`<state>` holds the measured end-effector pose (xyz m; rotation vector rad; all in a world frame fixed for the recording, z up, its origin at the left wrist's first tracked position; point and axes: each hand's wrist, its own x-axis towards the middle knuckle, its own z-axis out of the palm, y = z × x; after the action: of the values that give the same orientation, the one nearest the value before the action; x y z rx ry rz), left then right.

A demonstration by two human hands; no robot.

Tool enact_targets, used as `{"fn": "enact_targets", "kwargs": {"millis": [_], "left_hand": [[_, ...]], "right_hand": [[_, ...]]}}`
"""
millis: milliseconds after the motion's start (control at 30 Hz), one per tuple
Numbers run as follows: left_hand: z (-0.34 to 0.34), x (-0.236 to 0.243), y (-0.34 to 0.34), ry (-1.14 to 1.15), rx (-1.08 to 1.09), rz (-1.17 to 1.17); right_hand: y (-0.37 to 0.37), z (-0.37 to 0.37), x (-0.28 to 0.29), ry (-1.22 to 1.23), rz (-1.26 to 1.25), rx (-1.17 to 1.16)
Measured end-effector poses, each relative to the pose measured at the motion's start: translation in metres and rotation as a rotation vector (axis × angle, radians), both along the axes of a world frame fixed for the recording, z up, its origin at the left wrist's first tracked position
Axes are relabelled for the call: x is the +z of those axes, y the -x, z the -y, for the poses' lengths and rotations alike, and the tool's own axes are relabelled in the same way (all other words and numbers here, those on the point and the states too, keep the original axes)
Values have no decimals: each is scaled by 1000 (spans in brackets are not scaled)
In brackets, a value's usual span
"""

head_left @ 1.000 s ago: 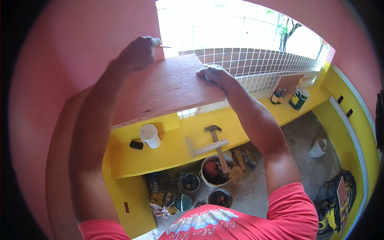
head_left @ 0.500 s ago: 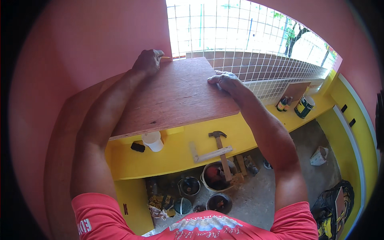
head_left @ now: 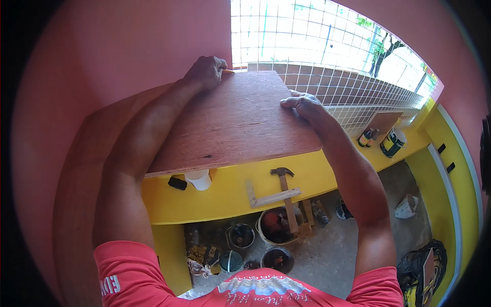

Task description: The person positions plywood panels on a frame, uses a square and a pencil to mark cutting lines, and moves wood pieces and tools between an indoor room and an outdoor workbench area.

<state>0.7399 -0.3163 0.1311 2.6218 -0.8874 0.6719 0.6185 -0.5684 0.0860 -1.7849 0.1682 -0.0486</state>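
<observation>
A reddish-brown plywood board is held up above the yellow counter, its far edge close to the pink wall and the wire mesh. At its far left edge my left hand is closed around a thin yellow-orange pencil, whose tip points right toward the board's far edge. My right hand grips the board's right edge, with the thumb on the top face and the other fingers partly hidden beyond the edge.
On the yellow counter lie a hammer, a wooden square, a white container and a black block. Bottles and a paint can stand farther right. Several buckets sit on the floor below.
The view has shifted slightly, so the board and both hands appear farther right. The left hand still has the pencil at the board's far edge; the right keeps its hold.
</observation>
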Motion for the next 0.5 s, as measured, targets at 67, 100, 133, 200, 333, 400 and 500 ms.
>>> {"fn": "enact_targets", "kwargs": {"millis": [67,100,133,200,333,400,500], "left_hand": [[-1,0,1,8,-2,10],[-1,0,2,17,8,9],[-1,1,2,25,17,8],[-5,1,1,31,31,-13],[-6,1,-4,18,35,-16],[-5,0,-9,15,31,-11],[-4,-1,-12,21,27,-12]], "right_hand": [[-3,0,-1,-14,3,1],[0,-3,2,-12,2,1],[5,-4,6,30,-2,-3],[15,-13,15,71,-5,-5],[16,-13,16,79,-10,-28],[8,-7,9,77,-18,-31],[-5,1,-4,29,12,12]]}}
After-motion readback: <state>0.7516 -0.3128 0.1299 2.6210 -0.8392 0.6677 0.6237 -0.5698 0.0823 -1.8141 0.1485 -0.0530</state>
